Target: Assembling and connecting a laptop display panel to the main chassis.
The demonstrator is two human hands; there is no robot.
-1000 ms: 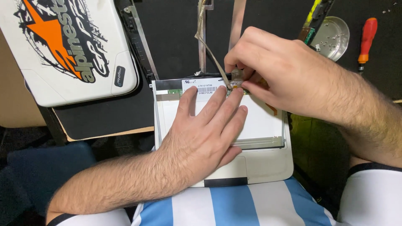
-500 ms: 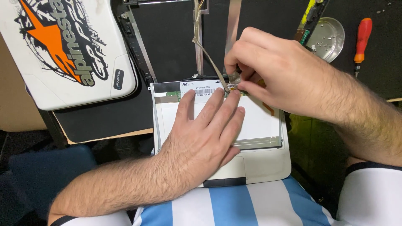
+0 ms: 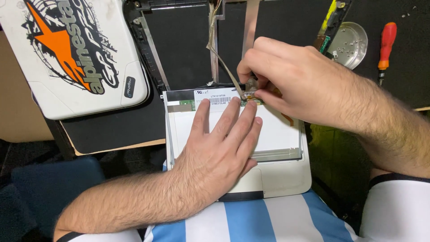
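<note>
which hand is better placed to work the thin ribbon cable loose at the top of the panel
Probably the right hand: its fingertips already pinch the thin beige ribbon cable at the top edge of the flat white screen panel. The left hand lies flat on the panel, steadying it.

The left hand [image 3: 219, 143] lies flat, palm down, near the middle of the scene, its fingers [image 3: 226, 118] spread slightly and pointing toward the far side. Its bare forearm runs back toward the near left corner, ending in a short white sleeve with a dark edge. The right hand [image 3: 291, 85] comes in from the right, arched, knuckles up, with its fingertips [image 3: 253, 85] drawn together in a pinch just beyond the left fingertips. Its wrist bends gently, and the bare forearm slopes down to the near right, where a white sleeve begins.
</note>
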